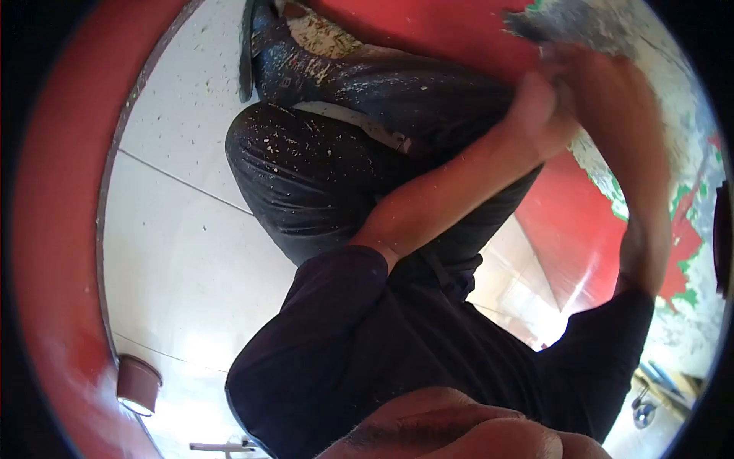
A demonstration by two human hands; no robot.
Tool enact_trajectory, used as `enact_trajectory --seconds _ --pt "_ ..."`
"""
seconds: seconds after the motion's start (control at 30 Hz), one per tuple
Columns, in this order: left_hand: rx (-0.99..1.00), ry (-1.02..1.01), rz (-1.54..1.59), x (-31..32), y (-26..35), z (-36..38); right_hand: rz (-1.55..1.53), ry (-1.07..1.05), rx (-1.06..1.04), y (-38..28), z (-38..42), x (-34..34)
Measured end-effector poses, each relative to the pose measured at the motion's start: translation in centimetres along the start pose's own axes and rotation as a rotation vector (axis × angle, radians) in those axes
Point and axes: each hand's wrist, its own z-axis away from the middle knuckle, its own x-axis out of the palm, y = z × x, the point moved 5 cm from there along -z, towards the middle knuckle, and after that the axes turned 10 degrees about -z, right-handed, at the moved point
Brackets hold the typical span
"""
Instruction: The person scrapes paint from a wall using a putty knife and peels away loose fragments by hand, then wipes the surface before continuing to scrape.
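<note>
My right hand [585, 73], smeared by motion, is up against the wall [650, 46] with its fingers closed round a dark blurred tool [527, 29]. The tool's end meets a patch where red paint gives way to bare grey and white with green edges. My left hand [547, 115] is close beside the right one, thumb showing and fingers curled. What the left fingers close on is hidden. Beneath my forearms are my bent legs in dark trousers [306, 168], speckled with pale flakes.
Pale floor tiles [176, 222] with scattered flakes lie to the left, bordered by a red wall [57, 229]. A brown cylindrical object [139, 382] stands at lower left. A small wheel [644, 415] shows at lower right. Something dark [722, 241] projects at the right edge.
</note>
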Motion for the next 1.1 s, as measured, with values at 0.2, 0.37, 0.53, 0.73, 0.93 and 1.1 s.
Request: enact_trajectory --seconds 0.2,0.37,0.53,0.73,0.93,1.1 --pt "0.257 0.43 -1.03 -4.9 7.3 5.9 -0.424 0.285 0.143 0.9 3.8 0.9" --pt "1.124 0.354 -1.975 -0.6 11.3 1.9 -0.844 0.81 0.545 2.0 12.0 2.8" --pt "1.28 0.454 -1.963 -0.5 10.3 0.6 -1.065 1.11 0.596 4.7 15.4 9.4" --pt "1.385 0.461 -2.073 -1.1 9.6 0.3 -1.262 1.242 0.428 5.5 14.4 18.0" --pt "1.473 0.559 -2.123 -2.5 10.8 0.0 -1.202 1.269 0.37 4.6 14.4 19.1" --pt "1.181 0.93 -1.443 -6.6 15.7 3.1 -1.144 1.318 0.257 4.5 14.5 19.2"
